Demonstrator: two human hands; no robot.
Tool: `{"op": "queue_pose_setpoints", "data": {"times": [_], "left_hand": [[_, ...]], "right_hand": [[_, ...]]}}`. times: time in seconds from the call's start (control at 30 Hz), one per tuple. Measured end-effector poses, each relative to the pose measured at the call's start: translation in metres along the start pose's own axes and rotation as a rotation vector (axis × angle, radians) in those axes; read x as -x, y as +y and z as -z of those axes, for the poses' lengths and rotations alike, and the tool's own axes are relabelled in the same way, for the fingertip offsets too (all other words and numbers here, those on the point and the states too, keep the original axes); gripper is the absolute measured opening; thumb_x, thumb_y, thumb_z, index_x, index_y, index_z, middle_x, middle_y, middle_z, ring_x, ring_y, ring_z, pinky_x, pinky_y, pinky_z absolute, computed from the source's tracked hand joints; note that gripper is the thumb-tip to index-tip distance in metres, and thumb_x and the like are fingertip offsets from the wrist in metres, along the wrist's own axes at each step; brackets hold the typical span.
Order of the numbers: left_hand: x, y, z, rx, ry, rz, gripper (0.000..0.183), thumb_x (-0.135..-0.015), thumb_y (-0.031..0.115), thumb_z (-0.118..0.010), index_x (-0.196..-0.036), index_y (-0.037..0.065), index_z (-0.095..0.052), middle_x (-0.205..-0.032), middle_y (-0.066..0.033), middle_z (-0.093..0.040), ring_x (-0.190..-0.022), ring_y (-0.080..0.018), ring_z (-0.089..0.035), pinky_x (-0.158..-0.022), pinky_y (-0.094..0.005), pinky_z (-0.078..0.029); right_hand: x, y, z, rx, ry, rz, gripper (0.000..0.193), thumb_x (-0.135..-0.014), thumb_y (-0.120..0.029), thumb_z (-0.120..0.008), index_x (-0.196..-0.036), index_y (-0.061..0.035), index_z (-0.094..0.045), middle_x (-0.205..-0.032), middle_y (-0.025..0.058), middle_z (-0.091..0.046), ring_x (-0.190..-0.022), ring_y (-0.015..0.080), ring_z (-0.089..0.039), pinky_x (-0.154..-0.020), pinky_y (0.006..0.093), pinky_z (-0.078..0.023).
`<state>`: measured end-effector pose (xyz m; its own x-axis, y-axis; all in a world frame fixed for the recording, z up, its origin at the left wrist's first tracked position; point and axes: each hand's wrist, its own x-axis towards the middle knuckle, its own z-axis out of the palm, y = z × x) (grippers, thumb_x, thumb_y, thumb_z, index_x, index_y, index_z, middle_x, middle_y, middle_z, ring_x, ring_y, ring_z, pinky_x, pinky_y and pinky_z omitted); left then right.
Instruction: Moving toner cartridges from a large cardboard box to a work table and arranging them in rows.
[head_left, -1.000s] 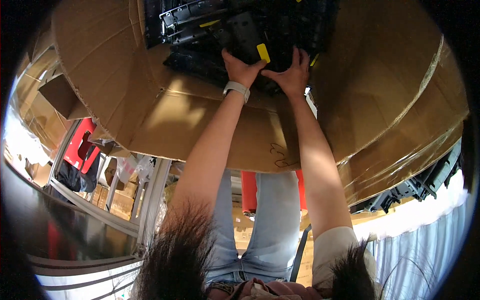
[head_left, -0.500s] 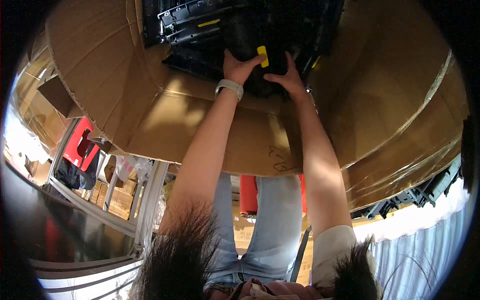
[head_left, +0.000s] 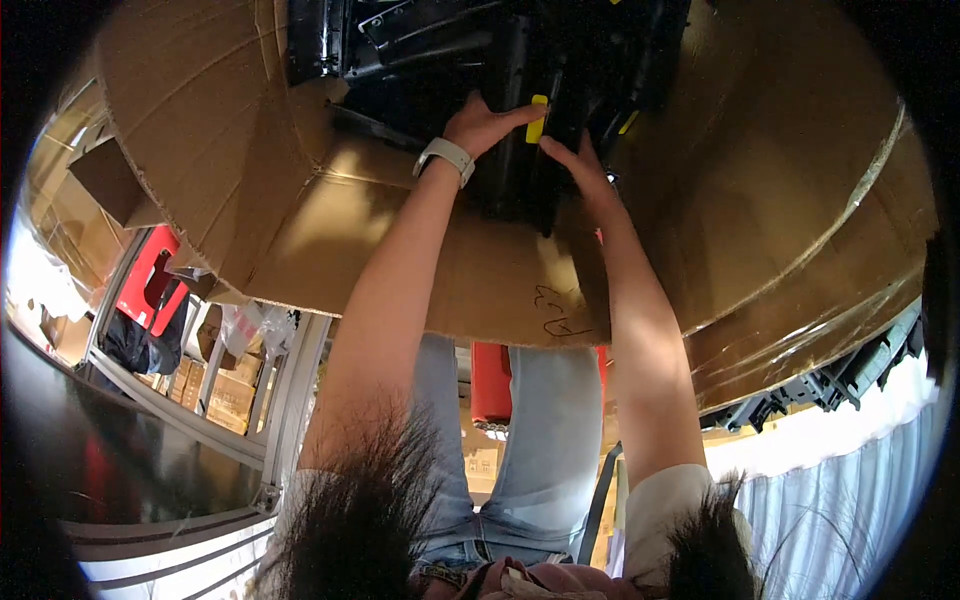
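Note:
Both my arms reach into a large cardboard box [head_left: 480, 262] with black moulded plastic parts in it. My left hand [head_left: 483, 126], with a pale watch band on the wrist, grips the left side of a long black plastic part [head_left: 515, 175]. Its thumb lies by a yellow label [head_left: 536, 120] on the part, and the other fingers are hidden. On the right side of the same part is my right hand [head_left: 588, 178], thumb towards the label and its other fingers mostly out of sight. The part's near end points down towards the box's near wall.
More black plastic parts [head_left: 410, 60] lie deeper in the box. A metal-framed dark table [head_left: 150, 440] stands at the left, near a red plastic piece [head_left: 150, 280]. Outside the box on the right are further black parts [head_left: 820, 385] and a pale blue curtain [head_left: 820, 510].
The labelled black part now stands out from the others, its near end lower. My right hand has come down slightly, and my left hand has turned a little. The parts behind sit differently in view.

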<state>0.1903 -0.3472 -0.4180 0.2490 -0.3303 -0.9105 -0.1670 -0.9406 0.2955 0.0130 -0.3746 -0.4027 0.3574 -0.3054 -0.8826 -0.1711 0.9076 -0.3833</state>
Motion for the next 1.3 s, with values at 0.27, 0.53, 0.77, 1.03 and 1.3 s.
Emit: {"op": "queue_pose_setpoints", "data": {"times": [0.27, 0.53, 0.77, 1.03, 1.3], "left_hand": [[0.036, 0.037, 0.013, 0.278, -0.513, 0.065, 0.101, -0.056, 0.067, -0.074, -0.134, 0.008, -0.046, -0.143, -0.0225, -0.029, -0.134, -0.0331, -0.024, -0.111, -0.0423, -0.014], [0.046, 0.021, 0.004, 0.595, -0.328, 0.15, 0.085, -0.065, 0.062, -0.07, -0.129, 0.009, -0.052, -0.135, -0.0166, -0.041, -0.125, -0.0265, -0.037, -0.104, -0.0375, -0.027], [0.099, 0.066, -0.002, 0.601, -0.353, 0.02, 0.071, -0.072, 0.06, -0.066, -0.111, 0.001, -0.062, -0.104, -0.0104, -0.063, -0.093, -0.0185, -0.06, -0.083, -0.0298, -0.045], [0.147, 0.088, -0.015, 0.658, -0.163, -0.333, 0.061, -0.072, 0.052, -0.069, -0.106, 0.002, -0.063, -0.096, -0.015, -0.067, -0.086, -0.0248, -0.065, -0.078, -0.032, -0.049], [0.149, 0.02, -0.008, 1.336, 0.125, -0.171, 0.049, -0.084, 0.038, -0.062, -0.116, 0.001, -0.055, -0.111, -0.007, -0.057, -0.096, -0.0151, -0.054, -0.087, -0.0295, -0.043]], "right_hand": [[0.028, 0.001, 0.008, 0.159, 0.216, -0.03, 0.122, -0.06, -0.053, -0.078, -0.146, -0.003, -0.007, -0.144, 0.0218, -0.028, -0.132, 0.0314, -0.031, -0.107, 0.0392, -0.025], [0.051, -0.022, 0.0, 0.1, 0.235, -0.251, 0.082, -0.074, -0.044, -0.072, -0.138, -0.0055, -0.037, -0.135, 0.0106, -0.043, -0.122, 0.0224, -0.042, -0.101, 0.0341, -0.033], [0.115, -0.06, 0.0, -0.175, 0.185, -0.226, 0.105, -0.07, -0.047, -0.074, -0.145, -0.0045, -0.014, -0.141, 0.0155, -0.036, -0.128, 0.0254, -0.036, -0.105, 0.0368, -0.029], [0.174, -0.1, -0.003, -0.083, 0.316, -0.024, 0.074, -0.08, -0.023, -0.069, -0.14, -0.0024, -0.031, -0.129, 0.0118, -0.048, -0.118, 0.0224, -0.047, -0.102, 0.0314, -0.033], [0.107, -0.127, -0.038, 0.47, -0.04, 0.098, 0.106, -0.062, -0.034, -0.084, -0.142, -0.004, -0.023, -0.129, 0.0189, -0.047, -0.115, 0.0205, -0.049, -0.097, 0.0325, -0.038]]}}
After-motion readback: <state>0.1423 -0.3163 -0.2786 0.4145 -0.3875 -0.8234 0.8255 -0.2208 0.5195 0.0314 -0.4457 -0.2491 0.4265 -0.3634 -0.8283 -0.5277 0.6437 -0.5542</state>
